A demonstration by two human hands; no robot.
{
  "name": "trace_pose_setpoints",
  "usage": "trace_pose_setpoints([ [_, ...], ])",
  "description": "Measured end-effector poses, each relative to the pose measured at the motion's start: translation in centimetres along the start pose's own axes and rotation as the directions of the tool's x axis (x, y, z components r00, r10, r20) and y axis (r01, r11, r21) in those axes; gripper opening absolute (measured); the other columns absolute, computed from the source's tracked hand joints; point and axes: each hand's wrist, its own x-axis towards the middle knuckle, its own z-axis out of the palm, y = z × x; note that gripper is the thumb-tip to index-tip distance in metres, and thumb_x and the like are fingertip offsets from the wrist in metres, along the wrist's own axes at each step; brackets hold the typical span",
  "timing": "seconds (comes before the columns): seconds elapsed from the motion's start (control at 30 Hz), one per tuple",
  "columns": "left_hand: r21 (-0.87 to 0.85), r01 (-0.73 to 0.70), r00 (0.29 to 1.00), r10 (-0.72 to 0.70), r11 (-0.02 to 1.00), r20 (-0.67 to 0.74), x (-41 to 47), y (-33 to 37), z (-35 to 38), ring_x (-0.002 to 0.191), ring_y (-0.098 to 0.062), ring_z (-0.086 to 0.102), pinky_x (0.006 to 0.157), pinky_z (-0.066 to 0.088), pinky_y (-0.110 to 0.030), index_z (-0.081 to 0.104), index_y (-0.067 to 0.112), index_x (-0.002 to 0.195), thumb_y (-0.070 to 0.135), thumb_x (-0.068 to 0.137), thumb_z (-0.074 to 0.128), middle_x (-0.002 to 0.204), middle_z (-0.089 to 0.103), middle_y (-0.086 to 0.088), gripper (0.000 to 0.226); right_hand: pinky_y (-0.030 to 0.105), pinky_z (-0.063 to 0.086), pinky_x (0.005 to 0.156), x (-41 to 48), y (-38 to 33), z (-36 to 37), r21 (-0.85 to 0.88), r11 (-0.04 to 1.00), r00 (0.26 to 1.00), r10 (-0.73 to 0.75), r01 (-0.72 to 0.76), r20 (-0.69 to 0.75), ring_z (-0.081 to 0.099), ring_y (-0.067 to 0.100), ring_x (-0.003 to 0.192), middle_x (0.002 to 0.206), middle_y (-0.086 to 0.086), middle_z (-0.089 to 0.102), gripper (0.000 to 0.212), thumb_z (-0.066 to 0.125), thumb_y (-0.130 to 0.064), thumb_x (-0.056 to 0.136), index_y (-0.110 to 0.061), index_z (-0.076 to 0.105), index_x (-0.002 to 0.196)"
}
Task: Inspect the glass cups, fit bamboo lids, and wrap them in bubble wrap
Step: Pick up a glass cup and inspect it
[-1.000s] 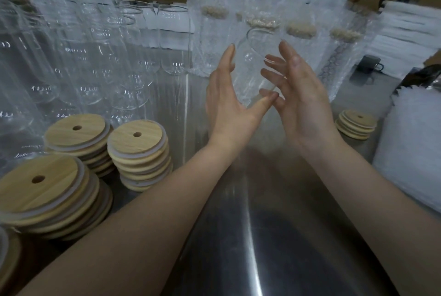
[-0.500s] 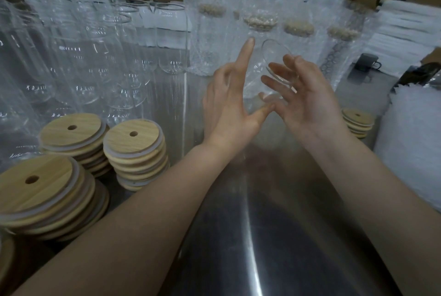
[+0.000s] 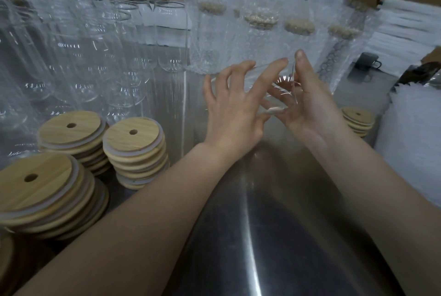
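Head view: glass cup (image 3: 282, 84) at centre, above steel table (image 3: 262, 236). Left hand (image 3: 232, 114) claws over it, fingers spread. Right hand (image 3: 310, 107) cradles it, thumb up along the glass. Lid stacks (image 3: 133, 139) at 8 o'clock. Wrapped cups (image 3: 260, 33) at 12. Bare cups (image 3: 95, 57) at 10.

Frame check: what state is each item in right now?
Clear glass cup in hand: tilted, no lid, gripped by left hand and right hand.
Bare clear glass cups, left: upright, unlidded, unwrapped.
Bubble-wrapped cups, back row: upright, lidded.
Round bamboo lids: stacked, loose.
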Motion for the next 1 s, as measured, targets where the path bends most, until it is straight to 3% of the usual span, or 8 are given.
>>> trace_pose_setpoints([
  [0.13, 0.001, 0.024, 0.999, -0.024, 1.0, -0.023, 0.0, -0.1, 0.2, 0.134, -0.029, 0.038, 0.107, 0.026, -0.062, 0.033, 0.038, 0.15, 0.031, 0.076, 0.079, 0.145, 0.042, -0.003, 0.087, 0.045, 0.041, 0.086, -0.1, 0.0, 0.3, 0.017, 0.999, 0.996, -0.028, 0.027, 0.088, 0.058, 0.024, 0.099, 0.098, 0.01, 0.054, 0.03, 0.067, -0.039, 0.088, -0.014, 0.052, 0.093],
  [0.23, -0.018, 0.046, 0.998, -0.047, 0.999, -0.044, 0.1, -0.2, 0.4, 0.134, -0.029, 0.038, 0.107, 0.025, -0.062, 0.033, 0.035, 0.15, 0.031, 0.076, 0.078, 0.145, 0.042, -0.003, 0.088, 0.04, 0.046, 0.086, -0.2, 0.0, 0.3, 0.002, 0.998, 0.989, -0.057, 0.057, 0.136, 0.059, 0.022, 0.104, 0.106, 0.008, 0.057, 0.036, 0.068, -0.03, 0.088, -0.014, 0.045, 0.11],
  [0.33, -0.051, 0.07, 0.996, -0.073, 0.996, -0.06, 0.2, -0.4, 0.5, 0.135, -0.029, 0.037, 0.108, 0.025, -0.06, 0.031, 0.032, 0.151, 0.029, 0.076, 0.077, 0.145, 0.042, -0.003, 0.089, 0.035, 0.048, 0.081, -0.3, 0.2, 0.3, 0.017, 0.995, 0.981, -0.097, 0.095, 0.168, 0.06, 0.022, 0.105, 0.114, 0.006, 0.056, 0.032, 0.072, -0.02, 0.085, -0.017, 0.049, 0.108],
  [0.5, -0.192, 0.152, 0.98, -0.173, 0.97, -0.099, 0.4, -0.5, 0.3, 0.134, -0.029, 0.039, 0.109, 0.027, -0.056, 0.033, 0.023, 0.151, 0.035, 0.076, 0.076, 0.145, 0.043, -0.004, 0.087, 0.036, 0.044, 0.092, -0.7, 0.3, 0.3, -0.048, 0.977, 0.952, -0.189, 0.206, 0.24, 0.056, 0.022, 0.117, 0.121, 0.006, 0.057, 0.05, 0.072, -0.006, 0.082, -0.012, 0.051, 0.127],
  [0.63, -0.331, 0.173, 0.974, -0.211, 0.928, -0.083, 0.5, -0.4, 0.1, 0.135, -0.027, 0.039, 0.111, 0.028, -0.049, 0.031, 0.016, 0.151, 0.044, 0.077, 0.075, 0.147, 0.042, -0.003, 0.09, 0.042, 0.045, 0.109, -1.1, -0.2, 0.3, -0.156, 0.93, 0.923, -0.286, 0.332, 0.258, 0.054, 0.024, 0.13, 0.13, 0.006, 0.059, 0.07, 0.078, -0.014, 0.073, -0.008, 0.048, 0.136],
  [0.8, -0.443, 0.17, 0.968, -0.233, 0.88, -0.092, 0.4, 0.0, -0.1, 0.129, -0.027, 0.043, 0.108, 0.034, -0.048, 0.029, 0.012, 0.149, 0.045, 0.074, 0.079, 0.141, 0.046, -0.007, 0.096, 0.043, 0.047, 0.106, -1.1, -0.6, 0.1, -0.166, 0.905, 0.903, -0.342, 0.391, 0.258, 0.054, 0.03, 0.13, 0.13, 0.006, 0.062, 0.079, 0.087, -0.017, 0.069, -0.007, 0.048, 0.137],
  [0.9, -0.532, 0.146, 0.968, -0.231, 0.834, -0.097, 0.2, 0.3, -0.2, 0.124, -0.024, 0.046, 0.105, 0.041, -0.048, 0.031, 0.011, 0.144, 0.042, 0.074, 0.081, 0.134, 0.047, -0.007, 0.092, 0.036, 0.05, 0.099, -1.2, -1.0, 0.2, -0.164, 0.909, 0.909, -0.34, 0.383, 0.242, 0.056, 0.029, 0.127, 0.124, -0.002, 0.067, 0.091, 0.088, -0.048, 0.056, -0.014, 0.053, 0.133],
  [1.0, -0.6, 0.156, 0.97, -0.236, 0.784, -0.056, 0.1, 0.4, -0.3, 0.118, -0.016, 0.049, 0.101, 0.045, -0.039, 0.028, 0.014, 0.142, 0.044, 0.074, 0.081, 0.127, 0.048, -0.004, 0.091, 0.027, 0.05, 0.083, -0.9, -1.1, -0.1, -0.172, 0.909, 0.909, -0.333, 0.38, 0.252, 0.063, 0.019, 0.108, 0.121, -0.008, 0.068, 0.092, 0.082, -0.064, 0.052, -0.022, 0.056, 0.129],
])
